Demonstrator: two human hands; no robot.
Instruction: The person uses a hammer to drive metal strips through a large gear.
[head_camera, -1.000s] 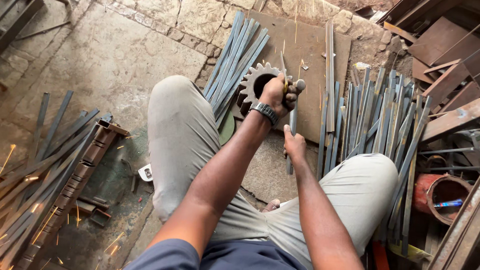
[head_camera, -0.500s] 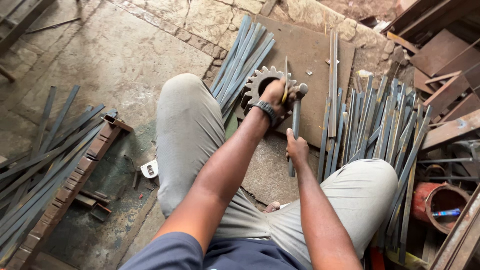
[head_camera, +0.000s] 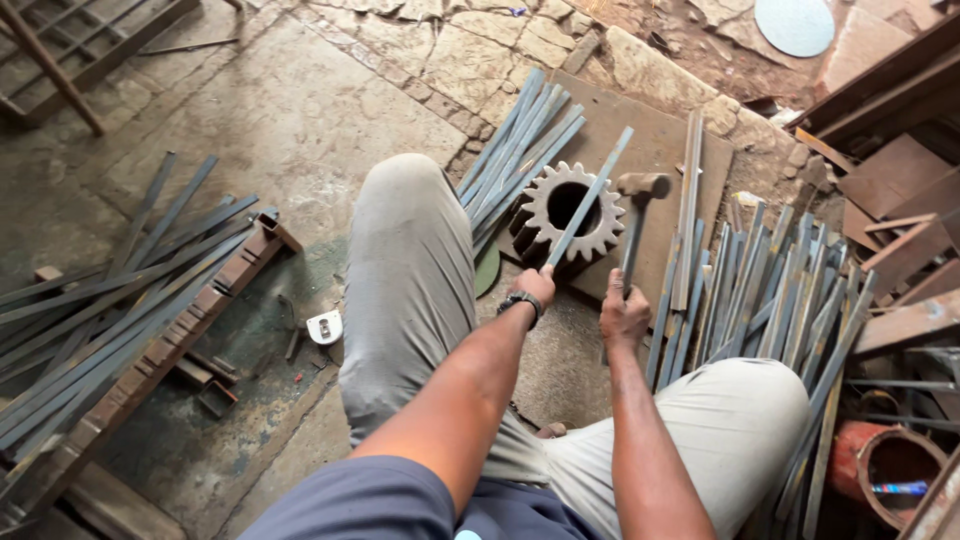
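Note:
I sit with knees spread over a rusty steel plate (head_camera: 660, 150) on the floor. My left hand (head_camera: 537, 287), a watch on its wrist, grips the near end of a flat steel strip (head_camera: 590, 195) that lies slanted across a large toothed gear (head_camera: 570, 210). My right hand (head_camera: 624, 318) holds the handle of a hammer (head_camera: 636, 225); its head (head_camera: 645, 184) is raised just right of the gear, beside the strip's far half.
A bundle of strips (head_camera: 520, 150) leans left of the gear. Many more strips (head_camera: 760, 300) lie by my right knee. Another pile (head_camera: 110, 290) rests on a rusty channel at left. A tape measure (head_camera: 324, 327) lies on the floor. A red pipe (head_camera: 890, 465) sits at lower right.
My left hand has drawn back from the gear toward me and now holds the strip by its near end. The hammer has lifted off the gear, its head clear to the right.

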